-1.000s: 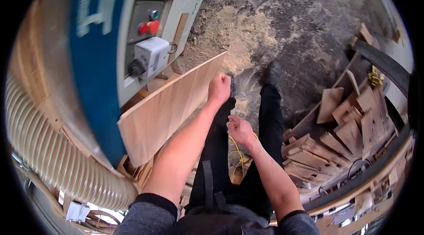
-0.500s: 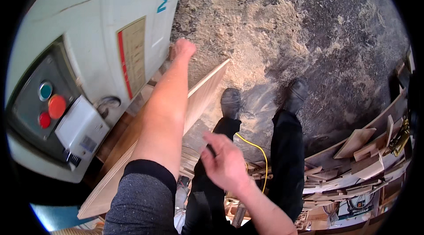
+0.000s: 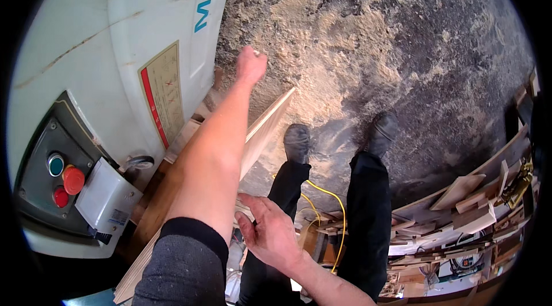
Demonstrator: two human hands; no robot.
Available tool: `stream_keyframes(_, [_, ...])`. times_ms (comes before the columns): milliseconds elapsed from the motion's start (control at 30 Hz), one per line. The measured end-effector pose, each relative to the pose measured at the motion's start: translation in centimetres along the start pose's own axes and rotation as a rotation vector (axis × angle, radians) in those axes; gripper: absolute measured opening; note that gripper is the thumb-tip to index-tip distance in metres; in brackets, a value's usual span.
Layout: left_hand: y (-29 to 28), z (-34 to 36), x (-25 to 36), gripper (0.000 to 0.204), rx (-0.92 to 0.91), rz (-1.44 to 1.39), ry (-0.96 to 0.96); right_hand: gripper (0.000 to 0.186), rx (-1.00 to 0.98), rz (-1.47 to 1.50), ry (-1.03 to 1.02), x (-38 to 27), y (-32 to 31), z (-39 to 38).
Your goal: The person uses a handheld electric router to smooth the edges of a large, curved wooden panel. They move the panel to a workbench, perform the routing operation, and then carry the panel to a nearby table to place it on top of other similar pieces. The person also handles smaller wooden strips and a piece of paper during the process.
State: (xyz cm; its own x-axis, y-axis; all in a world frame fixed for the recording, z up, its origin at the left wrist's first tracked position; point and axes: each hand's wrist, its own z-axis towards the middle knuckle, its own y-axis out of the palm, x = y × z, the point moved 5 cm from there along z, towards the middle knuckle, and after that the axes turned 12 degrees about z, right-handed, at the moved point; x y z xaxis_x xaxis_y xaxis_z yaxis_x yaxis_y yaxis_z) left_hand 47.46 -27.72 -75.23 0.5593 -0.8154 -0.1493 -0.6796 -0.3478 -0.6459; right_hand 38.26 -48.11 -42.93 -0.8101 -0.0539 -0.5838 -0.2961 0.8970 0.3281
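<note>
My left hand [image 3: 251, 67] reaches out past the far end of a long pale wooden board [image 3: 267, 130], above the sawdust floor. Its fingers are curled closed, and a small pale spot shows at the fingertips; what it is, I cannot make out. The left forearm hides much of the board, which stands on edge beside the machine. My right hand [image 3: 271, 236] hovers in front of my left thigh, close to the board and under the left forearm. Thumb and forefinger are apart with nothing seen between them; whether it touches the board is unclear.
A pale green machine [image 3: 138, 24] fills the left, with a dark button panel [image 3: 40, 171] and a grey box [image 3: 106, 199]. Sawdust [image 3: 322, 58] covers the floor. A yellow cable [image 3: 343, 214] runs between my legs. Wood offcuts [image 3: 460, 194] lie piled at the right.
My right hand has moved left and down, closer to the board. The left hand has shifted slightly right, still curled. The view has tilted a little, showing more of the machine.
</note>
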Motion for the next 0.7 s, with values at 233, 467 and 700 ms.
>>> stream_keyframes(233, [3.2, -2.9, 4.8, 0.038, 0.101, -0.258, 0.083, 0.032, -0.093, 0.005, 0.085, 0.6, 0.1, -0.4])
stream_keyframes(467, [4.4, -2.1, 4.5, 0.029, 0.187, -0.096, 0.097, 0.032, -0.075, 0.053, 0.022, 0.2, -0.6, -0.1])
stream_keyframes(700, [4.3, -4.7, 6.0, 0.032, -0.022, -0.079, 0.153, 0.030, -0.054, 0.072, 0.011, 0.0, -1.2, -0.4])
